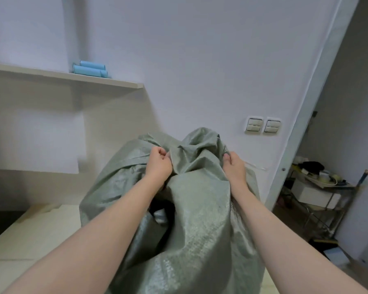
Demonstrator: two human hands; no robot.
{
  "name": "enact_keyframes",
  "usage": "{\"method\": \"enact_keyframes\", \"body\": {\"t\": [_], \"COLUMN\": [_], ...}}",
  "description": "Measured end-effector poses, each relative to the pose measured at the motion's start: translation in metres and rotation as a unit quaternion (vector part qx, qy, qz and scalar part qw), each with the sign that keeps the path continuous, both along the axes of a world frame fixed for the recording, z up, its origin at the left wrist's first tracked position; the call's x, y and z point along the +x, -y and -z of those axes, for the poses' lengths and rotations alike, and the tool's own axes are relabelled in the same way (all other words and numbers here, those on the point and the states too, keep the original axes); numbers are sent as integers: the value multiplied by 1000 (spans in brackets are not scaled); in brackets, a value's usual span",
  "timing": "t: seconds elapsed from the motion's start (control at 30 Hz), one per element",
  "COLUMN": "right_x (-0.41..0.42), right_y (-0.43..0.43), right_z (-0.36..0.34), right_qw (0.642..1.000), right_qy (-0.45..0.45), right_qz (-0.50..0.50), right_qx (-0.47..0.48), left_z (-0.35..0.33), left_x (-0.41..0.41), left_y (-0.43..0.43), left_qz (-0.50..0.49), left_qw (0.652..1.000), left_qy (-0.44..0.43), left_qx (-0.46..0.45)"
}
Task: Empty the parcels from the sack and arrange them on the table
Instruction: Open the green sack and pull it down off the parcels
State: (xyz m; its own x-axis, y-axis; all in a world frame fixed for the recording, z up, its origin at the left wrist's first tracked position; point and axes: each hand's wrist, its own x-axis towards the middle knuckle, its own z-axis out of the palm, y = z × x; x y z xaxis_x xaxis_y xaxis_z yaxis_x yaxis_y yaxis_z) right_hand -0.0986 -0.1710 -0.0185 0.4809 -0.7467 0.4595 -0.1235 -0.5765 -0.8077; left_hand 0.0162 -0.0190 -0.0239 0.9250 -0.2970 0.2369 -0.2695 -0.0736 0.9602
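Note:
A large grey-green woven sack (200, 219) hangs in front of me, held up above the pale table (30, 236). My left hand (158, 163) is clenched on a bunch of the sack's fabric near its upper left. My right hand (234, 166) grips the fabric at the upper right edge. Between my forearms a dark opening in the sack shows a pale parcel (160, 215) inside, partly hidden by folds. No parcel lies on the visible part of the table.
A wall shelf (68, 76) at the upper left carries blue rolls (90, 68). Two wall switches (262, 125) sit on the white wall behind the sack. To the right, past a door frame (302, 132), stands a cluttered metal rack (319, 187).

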Motion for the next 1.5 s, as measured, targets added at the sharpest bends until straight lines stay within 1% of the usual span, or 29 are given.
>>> {"method": "enact_keyframes", "body": {"t": [0.07, 0.13, 0.33, 0.43, 0.47, 0.5, 0.53, 0.63, 0.7, 0.73, 0.77, 0.8, 0.83, 0.87, 0.93, 0.97, 1.0, 1.03, 1.07, 1.13, 1.2, 1.27, 1.33, 1.37, 1.4, 1.43, 1.47, 1.5], "right_x": [6, 11, 37, 58, 65, 73, 79, 97, 102, 104, 103, 103, 105, 104, 103, 101, 96, 94, 90, 89, 92, 96, 98, 99, 98, 97, 95, 91], "right_y": [-6, -13, -29, -39, -41, -40, -41, -36, -36, -36, -37, -36, -34, -35, -36, -35, -35, -34, -35, -40, -52, -64, -72, -73, -74, -73, -74, -73], "right_z": [-6, -21, -94, -119, -120, -117, -111, -70, -40, -27, -21, -18, -16, -17, -26, -32, -39, -47, -56, -66, -68, -56, -43, -39, -37, -34, -35, -35], "right_qw": [1000, 998, 982, 957, 949, 950, 952, 956, 944, 937, 937, 940, 939, 934, 936, 939, 943, 946, 945, 930, 907, 891, 896, 897, 892, 883, 877, 874], "right_qy": [22, 57, 158, 206, 207, 190, 166, 91, 35, 11, -12, -39, -65, -84, -83, -67, -61, -66, -89, -164, -239, -297, -321, -335, -356, -375, -384, -381], "right_qz": [-9, -22, -101, -205, -235, -248, -253, -265, -292, -306, -318, -326, -335, -345, -340, -331, -323, -316, -316, -318, -308, -275, -212, -173, -142, -122, -105, -87], "right_qx": [-2, 2, -14, 13, 22, 28, 36, 83, 150, 168, 143, 90, 41, 26, 49, 61, 58, 38, 3, -84, -161, -205, -221, -232, -241, -252, -270, -289], "left_z": [-9, -26, -93, -123, -128, -128, -123, -88, -60, -46, -35, -28, -24, -22, -18, -18, -22, -24, -30, -51, -71, -79, -77, -74, -72, -71, -70, -66], "left_x": [1, 3, 23, 33, 37, 42, 47, 60, 68, 71, 74, 80, 83, 85, 88, 89, 85, 85, 83, 71, 58, 40, 23, 16, 13, 9, 5, 1], "left_y": [5, 9, 0, -15, -18, -20, -21, -17, -13, -12, -11, -10, -11, -12, -14, -15, -18, -18, -18, -23, -24, -26, -34, -41, -48, -55, -61, -67], "left_qz": [6, 20, 70, 100, 111, 110, 98, 58, 52, 56, 67, 79, 90, 87, 60, 57, 48, 45, 26, 33, 62, 110, 138, 150, 160, 166, 169, 170], "left_qw": [990, 973, 920, 892, 886, 889, 900, 943, 967, 971, 969, 954, 928, 904, 889, 903, 929, 945, 959, 960, 962, 976, 989, 989, 981, 962, 930, 891], "left_qy": [-60, -94, -114, -92, -85, -78, -75, -43, -27, -35, -64, -118, -191, -255, -296, -274, -234, -210, -178, -155, -155, -108, -22, 15, 54, 96, 142, 188], "left_qx": [-126, -211, -367, -431, -441, -437, -418, -325, -249, -228, -230, -266, -307, -332, -346, -326, -283, -245, -220, -230, -214, -154, -59, 12, 98, 195, 292, 376]}}
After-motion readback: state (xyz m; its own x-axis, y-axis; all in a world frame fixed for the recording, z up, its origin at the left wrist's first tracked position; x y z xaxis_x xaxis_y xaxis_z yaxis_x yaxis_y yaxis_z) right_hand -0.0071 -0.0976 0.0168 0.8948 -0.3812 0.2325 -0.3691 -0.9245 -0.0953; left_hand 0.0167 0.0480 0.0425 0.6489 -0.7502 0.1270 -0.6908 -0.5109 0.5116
